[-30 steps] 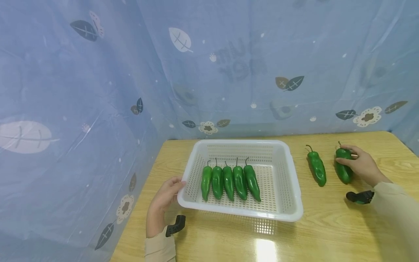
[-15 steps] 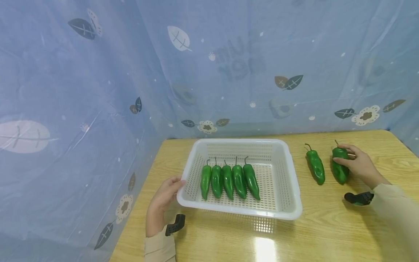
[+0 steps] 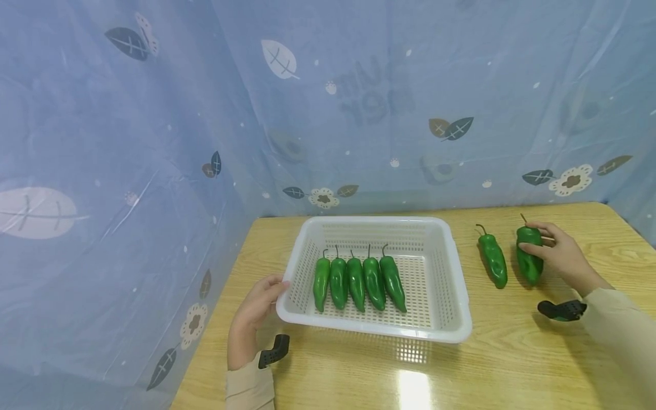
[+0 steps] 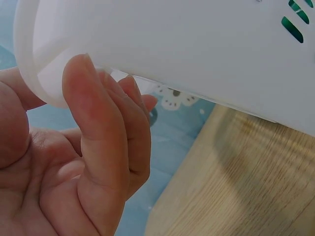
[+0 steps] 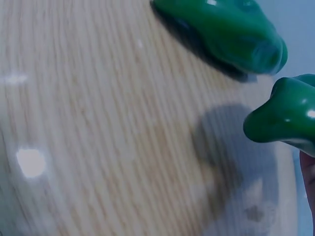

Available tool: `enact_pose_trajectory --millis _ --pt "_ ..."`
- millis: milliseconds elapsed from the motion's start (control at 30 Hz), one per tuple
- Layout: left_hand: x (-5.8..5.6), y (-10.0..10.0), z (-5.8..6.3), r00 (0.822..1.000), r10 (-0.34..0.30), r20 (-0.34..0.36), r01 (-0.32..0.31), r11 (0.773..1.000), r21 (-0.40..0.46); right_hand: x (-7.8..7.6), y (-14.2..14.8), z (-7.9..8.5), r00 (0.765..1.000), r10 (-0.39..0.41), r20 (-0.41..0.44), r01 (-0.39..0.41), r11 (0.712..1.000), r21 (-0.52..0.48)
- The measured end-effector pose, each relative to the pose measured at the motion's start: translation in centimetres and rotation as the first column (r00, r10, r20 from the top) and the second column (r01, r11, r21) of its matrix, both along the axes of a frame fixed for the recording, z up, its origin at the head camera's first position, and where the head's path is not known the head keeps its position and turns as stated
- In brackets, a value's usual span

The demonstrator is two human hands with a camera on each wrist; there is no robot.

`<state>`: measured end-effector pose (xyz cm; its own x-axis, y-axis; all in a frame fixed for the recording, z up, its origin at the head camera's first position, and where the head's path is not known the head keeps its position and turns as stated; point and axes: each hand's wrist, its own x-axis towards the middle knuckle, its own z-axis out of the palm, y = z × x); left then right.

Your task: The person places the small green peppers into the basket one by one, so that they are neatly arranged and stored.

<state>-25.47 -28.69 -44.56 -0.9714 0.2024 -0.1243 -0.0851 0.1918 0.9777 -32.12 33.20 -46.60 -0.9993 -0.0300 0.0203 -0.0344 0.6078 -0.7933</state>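
Note:
In the head view, a white plastic basket [image 3: 374, 329] has several green peppers [image 3: 356, 285] lying side by side in its left and middle part. My left hand [image 3: 258, 302] grips the basket's left rim; the left wrist view shows curled fingers [image 4: 106, 132] against its white wall [image 4: 197, 59]. Over at the right, my right hand [image 3: 564, 256] holds a green pepper [image 3: 531, 267] between thumb and fingers. In the right wrist view this pepper [image 5: 290, 115] appears above its shadow, most of the hand hidden. Another pepper [image 3: 493, 262] lies between it and the basket.
Everything stands on a wood-grain table [image 3: 348, 370]. A blue patterned curtain [image 3: 369, 142] hangs behind and along the left side. Each wrist carries a black device, one at the left sleeve [image 3: 250, 381] and one at the right [image 3: 562, 310].
My right hand has shifted slightly left with the pepper, closer to the loose one. The left hand keeps its grip on the basket. The head view has shifted a little.

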Motion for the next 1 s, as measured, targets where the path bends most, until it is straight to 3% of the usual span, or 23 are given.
enact_pose_trajectory --millis 433,833,1000 --pt "-0.1 0.0 0.1 1.000 -0.018 -0.016 0.019 1.000 0.012 0.4 -1.3 1.4 0.998 0.002 -0.059 -0.005 0.999 -0.053" --pt "0.0 -0.2 0.0 0.999 -0.038 -0.035 0.039 0.999 0.024 0.8 -3.0 3.2 0.999 0.022 -0.043 -0.023 1.000 -0.019" --pt "0.1 -0.2 -0.1 0.999 -0.029 -0.036 0.030 0.999 0.020 1.2 -4.0 4.2 0.998 0.049 -0.040 -0.051 0.997 -0.059"
